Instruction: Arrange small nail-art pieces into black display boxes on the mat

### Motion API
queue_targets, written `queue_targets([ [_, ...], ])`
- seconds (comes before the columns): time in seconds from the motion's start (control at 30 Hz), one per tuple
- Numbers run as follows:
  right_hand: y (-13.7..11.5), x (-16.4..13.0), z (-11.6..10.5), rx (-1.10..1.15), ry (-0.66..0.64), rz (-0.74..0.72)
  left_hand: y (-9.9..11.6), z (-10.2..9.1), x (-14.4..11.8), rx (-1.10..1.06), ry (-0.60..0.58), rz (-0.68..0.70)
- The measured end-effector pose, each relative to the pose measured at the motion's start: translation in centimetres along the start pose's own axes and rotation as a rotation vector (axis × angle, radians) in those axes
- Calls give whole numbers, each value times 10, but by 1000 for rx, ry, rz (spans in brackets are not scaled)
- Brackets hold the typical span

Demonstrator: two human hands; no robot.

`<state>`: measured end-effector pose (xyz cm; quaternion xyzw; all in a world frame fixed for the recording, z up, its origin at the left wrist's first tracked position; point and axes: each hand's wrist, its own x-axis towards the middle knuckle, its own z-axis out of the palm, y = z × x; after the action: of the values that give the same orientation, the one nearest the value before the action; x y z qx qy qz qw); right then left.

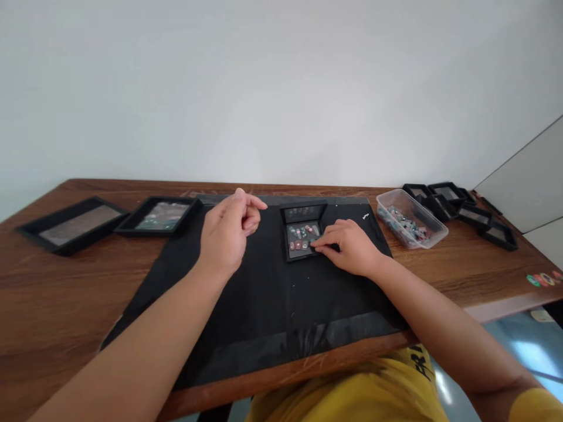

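Note:
A small black case (300, 239) lies open on a black mat (264, 293), holding several small coloured pieces; its lid (303, 212) stands up behind it. My right hand (349, 246) rests on the mat at the case's right edge, fingertips pinched on a piece at the case's lower right corner. My left hand (229, 231) hovers above the mat to the left of the case, fingers loosely curled, thumb and forefinger close together; whether anything sits between them cannot be told.
A clear plastic tub (411, 218) of small coloured pieces stands to the right on the wooden table (53, 305). Several small black cases (457, 205) lie beyond it. Two larger black trays (73, 224) (160, 215) sit at the left.

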<state>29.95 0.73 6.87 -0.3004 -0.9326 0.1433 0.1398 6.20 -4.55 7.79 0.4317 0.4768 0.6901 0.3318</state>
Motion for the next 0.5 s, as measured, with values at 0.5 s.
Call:
queue_targets([
  [0.5, -3, 3, 4, -15, 27, 42, -10, -4, 7, 23, -5, 105],
])
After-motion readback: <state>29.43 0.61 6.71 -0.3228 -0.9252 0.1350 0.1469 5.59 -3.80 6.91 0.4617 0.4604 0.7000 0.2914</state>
